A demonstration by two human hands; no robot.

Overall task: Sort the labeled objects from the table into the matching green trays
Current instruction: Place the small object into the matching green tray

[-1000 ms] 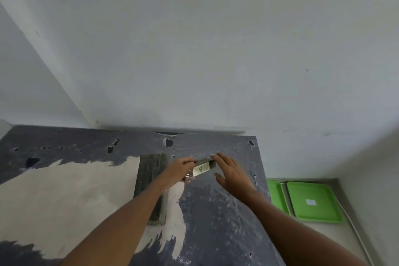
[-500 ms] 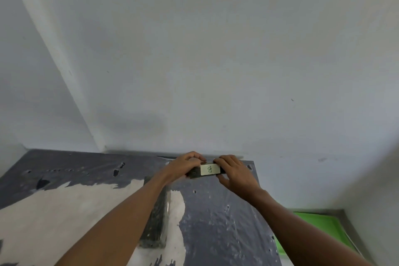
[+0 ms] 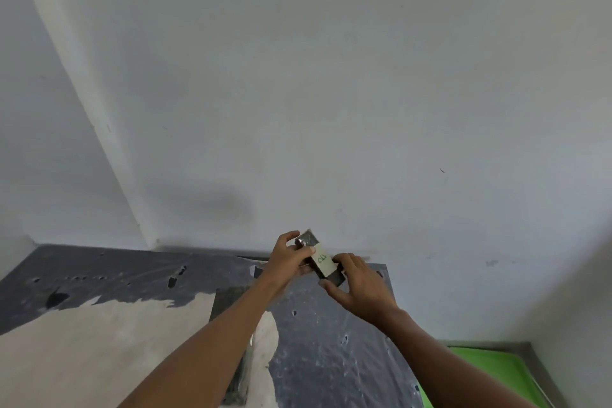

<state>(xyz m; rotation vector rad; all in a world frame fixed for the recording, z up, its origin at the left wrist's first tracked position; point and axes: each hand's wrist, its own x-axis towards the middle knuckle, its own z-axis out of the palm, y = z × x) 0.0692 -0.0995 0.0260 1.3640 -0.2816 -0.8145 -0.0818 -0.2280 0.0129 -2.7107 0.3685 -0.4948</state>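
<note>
Tabletop (image 3: 331,358); block (image 3: 319,258) (labelled) aloft

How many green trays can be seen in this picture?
1. A green tray shows at the bottom right, below the table edge, partly behind the right forearm and cut by the frame. More trays may be hidden.
</note>
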